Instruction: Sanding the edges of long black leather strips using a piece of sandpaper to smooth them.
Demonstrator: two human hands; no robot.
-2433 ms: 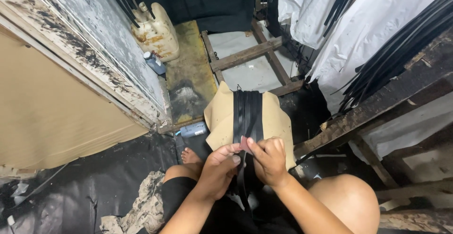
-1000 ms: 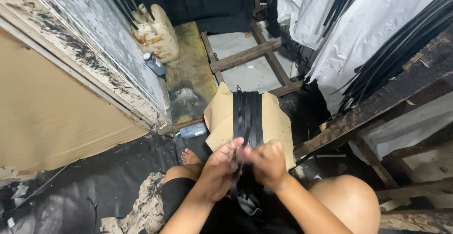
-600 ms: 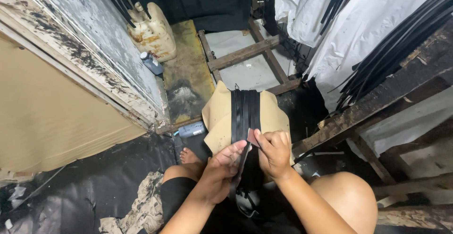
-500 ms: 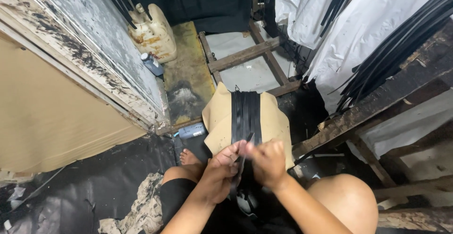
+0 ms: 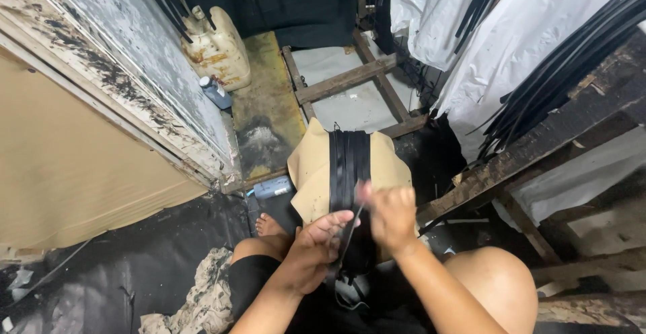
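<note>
A bundle of black strips (image 5: pixel 349 165) lies lengthwise over a tan cardboard-like sheet (image 5: pixel 313 169) in front of my knees. My left hand (image 5: pixel 316 250) sits at the near end of the bundle, its fingers curled against a thin black strip (image 5: pixel 351 233). My right hand (image 5: pixel 390 216) is beside it, blurred, pinching the same strip from the right. The strip's lower end is hidden between my hands. My bare foot (image 5: pixel 268 225) rests on the floor to the left.
A stained white jug (image 5: pixel 217 50) and a small blue bottle (image 5: pixel 215 93) stand by the peeling wall on the left. A wooden frame (image 5: pixel 346 78) lies ahead. White sheets (image 5: pixel 511 38) with long black strips hang at the right over a dark wooden beam (image 5: pixel 538 145). A rag (image 5: pixel 202 300) lies nearby.
My hands keep working at the near end of the bundle; the right hand lifted slightly and moved back, still pinching the thin strip. The bundle and sheet stayed put.
</note>
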